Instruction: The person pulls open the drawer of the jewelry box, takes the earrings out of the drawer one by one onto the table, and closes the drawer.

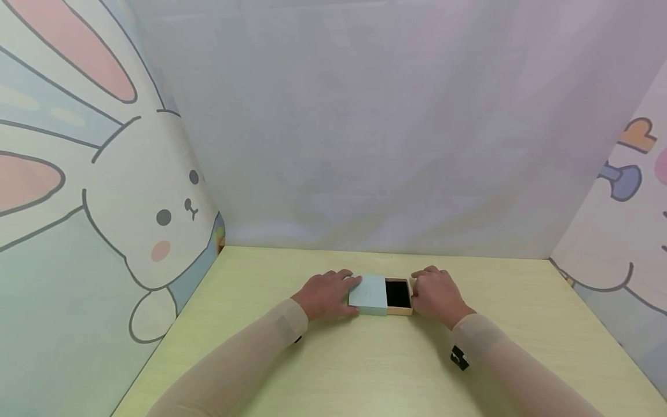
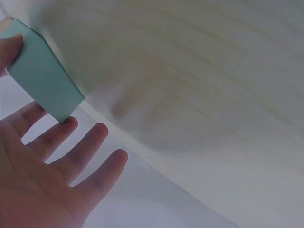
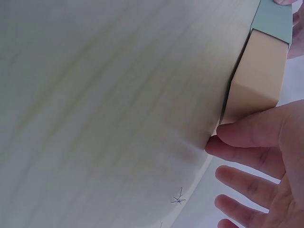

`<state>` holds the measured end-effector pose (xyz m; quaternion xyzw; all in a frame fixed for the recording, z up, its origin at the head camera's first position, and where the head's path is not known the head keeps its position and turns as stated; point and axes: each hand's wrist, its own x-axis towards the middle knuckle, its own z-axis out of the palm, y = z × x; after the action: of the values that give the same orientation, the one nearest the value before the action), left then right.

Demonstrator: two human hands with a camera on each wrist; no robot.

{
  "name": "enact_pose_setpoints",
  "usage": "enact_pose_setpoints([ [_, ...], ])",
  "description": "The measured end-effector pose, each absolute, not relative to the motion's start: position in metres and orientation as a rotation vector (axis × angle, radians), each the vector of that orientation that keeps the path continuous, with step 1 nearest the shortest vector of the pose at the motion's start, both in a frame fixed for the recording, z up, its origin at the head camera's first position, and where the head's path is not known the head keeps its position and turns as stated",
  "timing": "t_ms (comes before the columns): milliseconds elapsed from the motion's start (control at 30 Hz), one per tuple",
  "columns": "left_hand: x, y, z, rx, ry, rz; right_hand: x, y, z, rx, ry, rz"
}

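Note:
A small mint-green box sleeve [image 1: 369, 292] lies on the table, with a tan drawer [image 1: 399, 311] sticking partway out of its right end. The drawer has a black inside. My left hand [image 1: 326, 295] holds the sleeve's left end, thumb on the front side and a finger over the top; in the left wrist view the other fingers [image 2: 90, 149] are spread. At the drawer's outer end is my right hand [image 1: 439, 295]. Its thumb [image 3: 251, 128] lies right against the tan end in the right wrist view, index fingertip beside it and the remaining fingers loosely extended.
The pale wood-grain table [image 1: 333, 370] reaches back to a plain whitish curtain [image 1: 365, 133]. A panel with a cartoon rabbit [image 1: 151, 220] stands at the left, and another cartoon panel [image 1: 625, 231] at the right.

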<state>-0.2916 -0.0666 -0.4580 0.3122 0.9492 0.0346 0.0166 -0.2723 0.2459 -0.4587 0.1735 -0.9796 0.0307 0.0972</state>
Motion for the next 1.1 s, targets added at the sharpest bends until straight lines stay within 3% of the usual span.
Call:
enact_pose_setpoints([
  [1100,-0.2936,-0.0661,-0.4598,0.964,2.95,0.114,-0.2752,0.2413,-0.4588,0.538,-2.895,0.084],
])
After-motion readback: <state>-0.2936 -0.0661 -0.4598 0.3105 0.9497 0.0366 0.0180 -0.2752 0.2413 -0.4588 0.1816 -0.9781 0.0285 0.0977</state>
